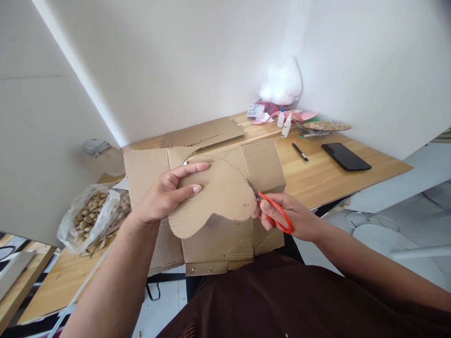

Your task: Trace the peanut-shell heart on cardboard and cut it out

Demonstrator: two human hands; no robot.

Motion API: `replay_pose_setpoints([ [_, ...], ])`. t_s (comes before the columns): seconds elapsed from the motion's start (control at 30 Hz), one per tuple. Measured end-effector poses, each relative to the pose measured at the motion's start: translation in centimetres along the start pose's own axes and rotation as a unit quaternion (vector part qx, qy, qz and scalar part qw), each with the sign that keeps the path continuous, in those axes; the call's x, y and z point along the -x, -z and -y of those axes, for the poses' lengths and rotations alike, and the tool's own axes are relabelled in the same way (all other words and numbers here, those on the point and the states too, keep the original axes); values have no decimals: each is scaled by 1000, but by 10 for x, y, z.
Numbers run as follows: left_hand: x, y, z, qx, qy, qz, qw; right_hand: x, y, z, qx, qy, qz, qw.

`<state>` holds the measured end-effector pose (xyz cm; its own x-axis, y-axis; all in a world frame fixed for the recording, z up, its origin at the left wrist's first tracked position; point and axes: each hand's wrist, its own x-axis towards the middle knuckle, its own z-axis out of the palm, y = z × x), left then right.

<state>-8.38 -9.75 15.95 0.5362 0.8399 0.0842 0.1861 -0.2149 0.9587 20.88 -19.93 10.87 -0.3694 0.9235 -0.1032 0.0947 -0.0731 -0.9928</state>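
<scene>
While your left hand holds the cardboard, your right hand grips scissors at its edge. Bottom looks cut, top maybe not.

Cardboard: matt, rough at cut edges. Scissors: handles glossy plastic. Table: smooth, grained wood. Phone: glossy, smooth face. Bag: thin, creased, translucent plastic. Garment: matt cloth.
</scene>
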Motion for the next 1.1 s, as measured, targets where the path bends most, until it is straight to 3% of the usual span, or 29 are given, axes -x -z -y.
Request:
replay_pose_setpoints([
  [0.2,7,-3,-12,-28,-11,-20,999,1,2,13,2,-4,11,1000],
  [0.47,8,-5,1,-34,-11,-51,998,10,2,-8,-30,20,44,998],
  [1.1,11,-2,6,-40,-11,-58,997,10,-8,-3,-50,13,-7,999],
])
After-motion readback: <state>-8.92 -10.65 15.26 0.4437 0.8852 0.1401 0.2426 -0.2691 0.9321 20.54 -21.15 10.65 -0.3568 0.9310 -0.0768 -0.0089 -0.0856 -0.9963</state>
